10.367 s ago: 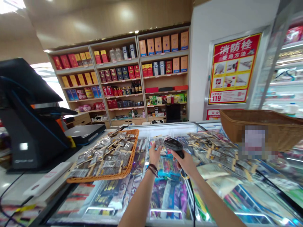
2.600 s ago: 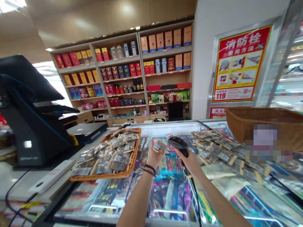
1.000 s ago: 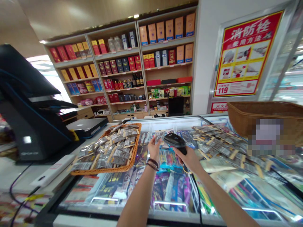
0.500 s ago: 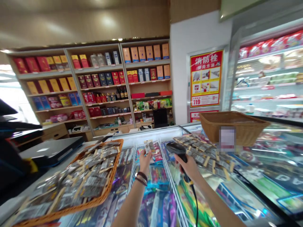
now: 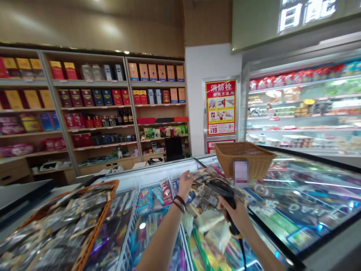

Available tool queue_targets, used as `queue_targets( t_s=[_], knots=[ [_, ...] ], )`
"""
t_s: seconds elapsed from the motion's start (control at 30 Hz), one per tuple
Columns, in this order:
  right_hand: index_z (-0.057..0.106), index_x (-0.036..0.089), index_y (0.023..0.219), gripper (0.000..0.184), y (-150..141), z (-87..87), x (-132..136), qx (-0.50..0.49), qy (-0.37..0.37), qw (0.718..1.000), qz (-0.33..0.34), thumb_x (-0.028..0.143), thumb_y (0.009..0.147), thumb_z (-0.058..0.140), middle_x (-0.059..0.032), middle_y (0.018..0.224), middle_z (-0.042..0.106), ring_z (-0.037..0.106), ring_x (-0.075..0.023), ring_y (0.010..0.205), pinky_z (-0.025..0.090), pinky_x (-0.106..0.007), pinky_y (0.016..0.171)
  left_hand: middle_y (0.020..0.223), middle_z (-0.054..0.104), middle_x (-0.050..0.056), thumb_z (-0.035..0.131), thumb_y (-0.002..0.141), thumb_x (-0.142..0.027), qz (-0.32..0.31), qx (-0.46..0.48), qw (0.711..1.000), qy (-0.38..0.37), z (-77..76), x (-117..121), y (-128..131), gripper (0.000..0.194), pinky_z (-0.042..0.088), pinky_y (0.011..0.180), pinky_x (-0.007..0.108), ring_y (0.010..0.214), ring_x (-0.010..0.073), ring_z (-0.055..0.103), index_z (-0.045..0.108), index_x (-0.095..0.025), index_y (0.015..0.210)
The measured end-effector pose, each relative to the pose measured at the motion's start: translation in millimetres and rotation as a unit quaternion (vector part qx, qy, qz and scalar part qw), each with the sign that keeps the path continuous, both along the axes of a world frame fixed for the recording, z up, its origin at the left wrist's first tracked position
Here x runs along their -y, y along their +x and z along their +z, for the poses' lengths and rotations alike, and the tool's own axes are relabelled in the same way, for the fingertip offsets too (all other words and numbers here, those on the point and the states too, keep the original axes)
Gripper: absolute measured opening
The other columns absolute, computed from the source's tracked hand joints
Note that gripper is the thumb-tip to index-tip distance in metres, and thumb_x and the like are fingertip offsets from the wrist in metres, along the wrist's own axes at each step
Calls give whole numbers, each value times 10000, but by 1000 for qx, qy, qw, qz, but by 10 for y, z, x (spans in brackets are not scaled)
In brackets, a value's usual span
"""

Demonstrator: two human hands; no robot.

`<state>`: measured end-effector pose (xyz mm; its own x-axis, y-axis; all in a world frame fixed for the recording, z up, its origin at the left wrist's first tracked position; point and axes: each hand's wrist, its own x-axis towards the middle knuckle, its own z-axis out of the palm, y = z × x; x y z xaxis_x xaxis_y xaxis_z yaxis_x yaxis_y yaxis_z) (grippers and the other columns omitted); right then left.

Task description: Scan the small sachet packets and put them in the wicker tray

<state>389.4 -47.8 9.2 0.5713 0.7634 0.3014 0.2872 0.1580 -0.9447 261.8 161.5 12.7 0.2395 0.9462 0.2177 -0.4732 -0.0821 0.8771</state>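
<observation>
Barcode scanner [image 5: 224, 190] in right hand [image 5: 235, 215], head blurred against foil packets [image 5: 204, 195]

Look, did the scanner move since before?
Yes, rightward: the scanner is now closer to the basket and sits over the packets.
</observation>
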Motion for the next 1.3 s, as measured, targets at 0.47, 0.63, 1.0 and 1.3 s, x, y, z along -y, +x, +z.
queue_targets(
  t_s=[0.47, 0.63, 1.0, 1.3],
  knots=[
    [578, 221, 651, 570, -1206, 312, -647, -49, -1, 980, 192, 769, 679, 733, 4, 470, 577, 489, -125, 347, 385, -260, 364, 1094, 713, 106, 650, 774, -138, 299, -216, 911, 183, 345, 298, -2471, 274, 506, 1010, 386, 1008, 223, 657, 761, -200, 1017],
    [586, 213, 677, 600, -1798, 332, -866, -96, 26, 963, 250, 772, 620, 795, -12, 542, 629, 504, -119, 368, 389, -257, 349, 1285, 659, 147, 593, 856, -181, 435, -456, 748, 209, 690, 560, -3409, 372, 404, 1170, 484, 1283, 305, 570, 707, -185, 1211],
    [598, 207, 686, 591, -2012, 85, -807, -79, -19, 967, 243, 758, 614, 799, -35, 636, 696, 516, -115, 353, 406, -259, 341, 1670, 287, 301, 394, 937, -711, 532, -639, 526, -181, 622, 1051, -5029, 833, 260, 1075, 831, 1487, 591, 276, 488, -140, 1537],
    [615, 205, 676, 549, -2022, 106, -783, -47, -28, 966, 253, 733, 676, 764, -24, 535, 649, 516, -128, 348, 404, -262, 361, 1526, 566, 177, 515, 933, -235, 358, -717, 598, 15, 482, 774, -4850, 577, 398, 1172, 515, 1402, 349, 534, 532, -188, 1507]
  ],
)
